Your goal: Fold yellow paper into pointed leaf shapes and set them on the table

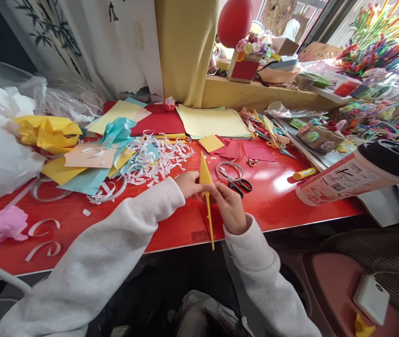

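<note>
Between my hands is a yellow folded paper piece (205,171), with a pointed, wider top and a thin strip hanging down past the table's front edge. My left hand (188,184) pinches it from the left at its middle. From the right, my right hand (230,206) grips the same spot between thumb and fingers, the fingertips of both hands nearly touching. Just beyond my right hand lie black-handled scissors (240,186) and a roll of clear tape (229,171). Curled white paper strips (157,161) are heaped to the left of the hands.
On the red table (269,206) a large paper cup (346,180) leans at the right, near a yellow tube (305,173). Coloured sheets (213,122) lie at the back. Crumpled yellow paper (47,133) and a plastic bag (3,150) are at the left.
</note>
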